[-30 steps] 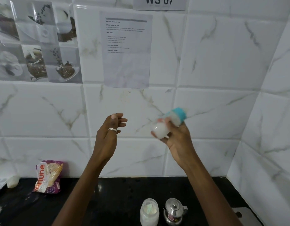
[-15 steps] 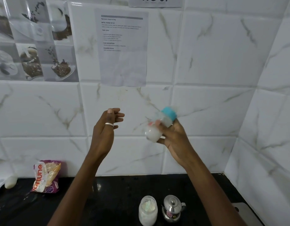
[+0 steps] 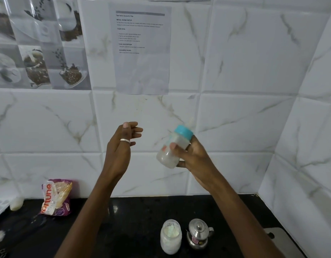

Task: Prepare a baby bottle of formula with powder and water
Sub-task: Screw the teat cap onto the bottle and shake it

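My right hand (image 3: pixel 193 158) grips a baby bottle (image 3: pixel 176 146) raised in front of the tiled wall. The bottle is tilted, its teal collar and clear nipple pointing up and right, and cloudy white liquid fills its body. My left hand (image 3: pixel 121 146) is raised beside it, a short gap to the left, fingers loosely apart and holding nothing; a ring sits on one finger. Below on the black counter (image 3: pixel 123 229) stand a clear jar of white powder (image 3: pixel 170 236) and a small steel kettle (image 3: pixel 198 233).
A purple and white food packet (image 3: pixel 55 197) leans against the wall at the counter's left. A small white object (image 3: pixel 16 202) lies further left. A light board (image 3: pixel 283 239) sits at the counter's right corner. A printed sheet (image 3: pixel 141 49) hangs on the wall.
The bottle has swung back and forth in my right hand, its tilt changing between frames. My left hand has stayed raised and empty.
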Demonstrator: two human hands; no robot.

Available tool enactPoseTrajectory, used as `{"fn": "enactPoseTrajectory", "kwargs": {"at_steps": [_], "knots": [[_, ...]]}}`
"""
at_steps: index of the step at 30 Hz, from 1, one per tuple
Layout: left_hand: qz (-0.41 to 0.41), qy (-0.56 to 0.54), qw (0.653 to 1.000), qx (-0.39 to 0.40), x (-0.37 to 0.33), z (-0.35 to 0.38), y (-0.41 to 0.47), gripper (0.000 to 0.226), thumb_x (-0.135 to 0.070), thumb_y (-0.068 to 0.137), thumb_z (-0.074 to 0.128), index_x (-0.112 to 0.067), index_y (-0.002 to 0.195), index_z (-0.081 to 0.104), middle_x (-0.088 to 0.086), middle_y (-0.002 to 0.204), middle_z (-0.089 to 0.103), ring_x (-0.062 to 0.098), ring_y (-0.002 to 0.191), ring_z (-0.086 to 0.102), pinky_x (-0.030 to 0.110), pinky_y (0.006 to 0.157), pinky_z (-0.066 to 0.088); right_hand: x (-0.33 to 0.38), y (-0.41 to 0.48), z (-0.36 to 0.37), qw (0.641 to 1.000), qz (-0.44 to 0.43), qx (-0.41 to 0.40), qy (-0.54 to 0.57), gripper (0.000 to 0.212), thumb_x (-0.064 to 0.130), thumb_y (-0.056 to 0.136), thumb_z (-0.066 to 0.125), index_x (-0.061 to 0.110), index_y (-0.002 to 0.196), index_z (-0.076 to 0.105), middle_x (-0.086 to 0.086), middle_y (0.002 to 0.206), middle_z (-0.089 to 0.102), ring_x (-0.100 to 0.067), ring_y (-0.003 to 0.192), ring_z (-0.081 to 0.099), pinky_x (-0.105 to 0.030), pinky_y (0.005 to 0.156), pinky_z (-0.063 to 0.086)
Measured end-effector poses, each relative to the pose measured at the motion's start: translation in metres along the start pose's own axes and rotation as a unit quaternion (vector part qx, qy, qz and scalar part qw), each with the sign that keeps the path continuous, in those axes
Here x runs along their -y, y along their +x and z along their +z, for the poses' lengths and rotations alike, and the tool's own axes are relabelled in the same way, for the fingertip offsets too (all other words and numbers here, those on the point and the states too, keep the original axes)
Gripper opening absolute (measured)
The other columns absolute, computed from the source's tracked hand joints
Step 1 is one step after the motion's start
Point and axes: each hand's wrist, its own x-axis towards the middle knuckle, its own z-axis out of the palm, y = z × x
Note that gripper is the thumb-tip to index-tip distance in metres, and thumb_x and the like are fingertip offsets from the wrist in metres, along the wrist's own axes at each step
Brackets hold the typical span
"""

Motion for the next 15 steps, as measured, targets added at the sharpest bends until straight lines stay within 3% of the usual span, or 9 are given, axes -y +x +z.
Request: {"fn": "enactPoseTrajectory", "kwargs": {"at_steps": [4, 8, 12, 15], "knots": [[-0.003, 0.001, 1.0, 0.005, 0.0004, 0.0, -0.0018, 0.049, -0.063, 0.099, 0.028, -0.035, 0.115, 0.065, -0.01, 0.111, 0.074, 0.011, 0.108, 0.07, 0.04, 0.096, 0.054, 0.0054, 0.0028, -0.0055, 0.984, -0.049, -0.083, 0.151, 0.064, 0.033, 0.09, 0.073, 0.011, 0.143, 0.044, -0.013, 0.126, 0.069, -0.034, 0.119, 0.069, -0.059, 0.091, 0.06], [-0.003, -0.003, 1.0, 0.0, 0.0011, 0.0001, -0.0013, 0.051, -0.063, 0.099, 0.028, -0.033, 0.116, 0.065, -0.009, 0.111, 0.074, 0.011, 0.107, 0.07, 0.04, 0.096, 0.054, 0.0016, -0.0034, -0.0034, 1.0, -0.001, 0.005, -0.008, 0.061, 0.035, 0.082, 0.078, 0.02, 0.135, 0.051, -0.007, 0.12, 0.071, -0.03, 0.118, 0.069, -0.049, 0.087, 0.062], [-0.008, -0.006, 1.0, 0.006, 0.0031, 0.0034, -0.0015, 0.051, -0.063, 0.099, 0.029, -0.031, 0.116, 0.065, -0.007, 0.111, 0.074, 0.013, 0.108, 0.069, 0.04, 0.096, 0.054, 0.0023, 0.0013, -0.0065, 0.987, -0.047, -0.083, 0.131, 0.054, 0.033, 0.091, 0.074, 0.014, 0.136, 0.049, -0.004, 0.113, 0.077, -0.031, 0.115, 0.071, -0.056, 0.089, 0.06], [-0.011, -0.005, 1.0, 0.006, 0.0044, 0.0025, -0.0007, 0.051, -0.062, 0.099, 0.029, -0.031, 0.116, 0.065, -0.007, 0.111, 0.074, 0.013, 0.108, 0.069, 0.041, 0.096, 0.054, 0.0002, 0.0008, -0.0033, 0.999, -0.013, -0.03, 0.033, 0.063, 0.038, 0.082, 0.082, 0.018, 0.134, 0.05, -0.01, 0.122, 0.071, -0.033, 0.121, 0.067, -0.055, 0.091, 0.061]]}}
